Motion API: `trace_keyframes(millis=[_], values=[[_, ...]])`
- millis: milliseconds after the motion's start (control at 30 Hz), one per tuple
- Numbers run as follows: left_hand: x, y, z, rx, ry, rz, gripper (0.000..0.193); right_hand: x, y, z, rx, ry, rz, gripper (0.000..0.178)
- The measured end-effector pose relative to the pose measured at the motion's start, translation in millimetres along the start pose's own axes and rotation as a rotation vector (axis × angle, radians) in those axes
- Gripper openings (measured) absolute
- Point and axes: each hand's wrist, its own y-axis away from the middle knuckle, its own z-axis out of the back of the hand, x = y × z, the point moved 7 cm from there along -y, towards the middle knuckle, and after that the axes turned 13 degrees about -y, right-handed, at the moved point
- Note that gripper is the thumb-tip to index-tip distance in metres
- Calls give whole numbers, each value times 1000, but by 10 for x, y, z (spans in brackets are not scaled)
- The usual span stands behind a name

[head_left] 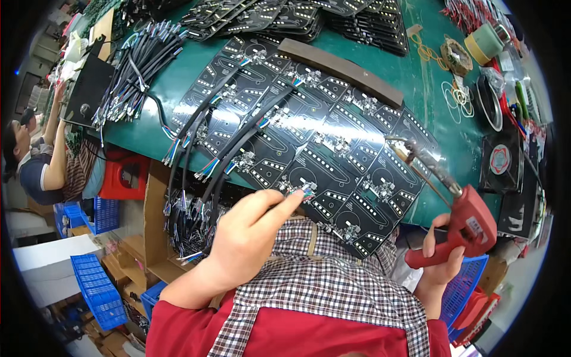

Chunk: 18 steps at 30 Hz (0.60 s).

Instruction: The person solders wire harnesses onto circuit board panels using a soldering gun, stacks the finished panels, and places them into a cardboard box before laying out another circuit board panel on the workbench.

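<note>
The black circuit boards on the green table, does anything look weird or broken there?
Nothing looks clearly broken or spilled. The odd bit: one corner of the black circuit boards seems to poke past the green table, over the checked apron, so it looks unsupported.

Tilted red soldering gun (474, 221) at right of flat black circuit panel (321, 168), dark cables (241, 144) across its left.

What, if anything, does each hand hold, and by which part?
The right hand holds the red soldering gun by its handle. The left hand seems to pinch coloured wires; exactly where is hidden.
</note>
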Motion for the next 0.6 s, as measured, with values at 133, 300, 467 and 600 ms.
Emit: trace_keyframes(millis=[133,300,467,600], values=[[-15,3,-107,41,81,85,41,-33,179,-66,-60,173,-89,80],[219,-75,-100,98,320,409,30,-94,138,-134,-76,158,-122,79],[-5,-431,-81,-131,-42,34,34,-2,-3,-116,-79,159,-76,76],[-34,-569,-248,-103,-199,-75,43,-66,-90,-171,-40,158,-142,74]])
